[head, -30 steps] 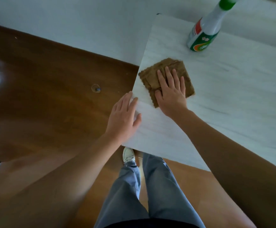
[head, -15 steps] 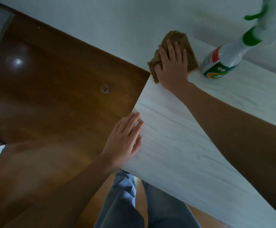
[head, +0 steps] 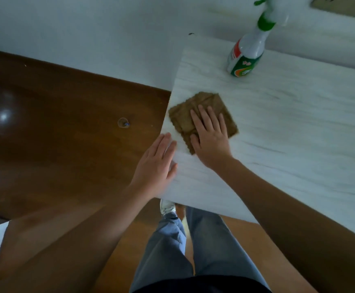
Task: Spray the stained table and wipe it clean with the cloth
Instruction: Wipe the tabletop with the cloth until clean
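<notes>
Brown cloth (head: 183,119) pinned flat under right hand (head: 211,140), fingers straight and together, near left edge of white table (head: 288,134). Left hand (head: 155,166) flat, fingers straight, resting on that edge, just beside cloth. Bottle (head: 246,56) upright farther back, well apart.

Right hand (head: 211,142) presses brown cloth (head: 202,117) flat on table (head: 288,134) (left hand (head: 154,166) at edge).

spray bottle (head: 246,58) label print blurred, no text legible
</notes>
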The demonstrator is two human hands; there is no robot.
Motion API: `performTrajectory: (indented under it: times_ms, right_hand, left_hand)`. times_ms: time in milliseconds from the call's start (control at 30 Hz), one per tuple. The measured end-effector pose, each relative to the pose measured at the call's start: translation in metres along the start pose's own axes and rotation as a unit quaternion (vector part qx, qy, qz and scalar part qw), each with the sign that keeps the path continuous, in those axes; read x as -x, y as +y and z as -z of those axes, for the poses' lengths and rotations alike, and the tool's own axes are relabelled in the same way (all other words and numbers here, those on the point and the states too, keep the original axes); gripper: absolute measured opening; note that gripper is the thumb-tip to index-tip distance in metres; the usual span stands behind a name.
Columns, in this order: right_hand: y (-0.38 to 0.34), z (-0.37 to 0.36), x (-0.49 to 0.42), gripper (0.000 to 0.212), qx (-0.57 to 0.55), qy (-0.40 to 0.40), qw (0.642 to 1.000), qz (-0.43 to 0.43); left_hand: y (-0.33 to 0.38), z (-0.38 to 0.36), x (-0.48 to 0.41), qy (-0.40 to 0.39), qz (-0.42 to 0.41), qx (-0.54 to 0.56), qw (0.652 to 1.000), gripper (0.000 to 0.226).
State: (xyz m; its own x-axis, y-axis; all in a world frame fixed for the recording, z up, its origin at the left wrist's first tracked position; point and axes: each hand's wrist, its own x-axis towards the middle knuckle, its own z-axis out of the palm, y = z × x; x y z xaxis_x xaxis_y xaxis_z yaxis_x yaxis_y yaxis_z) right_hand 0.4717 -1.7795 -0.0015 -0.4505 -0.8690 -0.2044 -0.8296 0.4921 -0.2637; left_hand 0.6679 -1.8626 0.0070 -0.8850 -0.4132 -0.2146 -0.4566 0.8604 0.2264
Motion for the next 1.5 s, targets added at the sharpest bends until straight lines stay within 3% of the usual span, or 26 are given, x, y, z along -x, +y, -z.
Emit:
performTrajectory:
  times_ms: [133,267,433,633,867,1133,1367,1500]
  right_hand:
    - [0.007,-0.013,0.088,0.067,-0.024,0.002,0.996,-0.083]
    - [0.013,-0.010,0.140,0.069,-0.035,-0.013,0.991,-0.129]
    - [0.015,0.012,0.154,0.069,-0.103,0.026,0.977,-0.182]
    - [0.017,0.013,0.129,0.075,-0.092,0.022,0.960,-0.262]
    - [0.046,0.013,0.114,0.078,-0.079,0.038,0.976,-0.197]
    - [0.107,0.041,0.055,0.080,-0.079,0.046,0.981,-0.171]
    - [0.132,0.053,0.045,0.078,-0.072,0.040,0.989,-0.127]
    - [0.133,0.043,0.058,0.080,-0.071,0.064,0.986,-0.138]
  left_hand:
    - [0.006,0.003,0.008,-0.042,0.000,-0.006,0.999,0.067]
    - [0.012,0.004,0.013,-0.025,-0.006,0.004,1.000,0.063]
    - [0.014,0.010,0.007,-0.028,-0.014,0.003,1.000,0.056]
    - [0.017,0.019,-0.008,-0.022,0.007,0.015,1.000,0.054]
    - [0.032,0.030,-0.052,-0.019,0.040,0.050,0.998,0.052]
    - [0.066,0.068,-0.159,0.025,0.108,0.180,0.977,0.056]
    - [0.089,0.083,-0.242,0.054,0.194,0.305,0.931,0.086]
    - [0.104,0.080,-0.271,0.070,0.194,0.365,0.908,0.096]
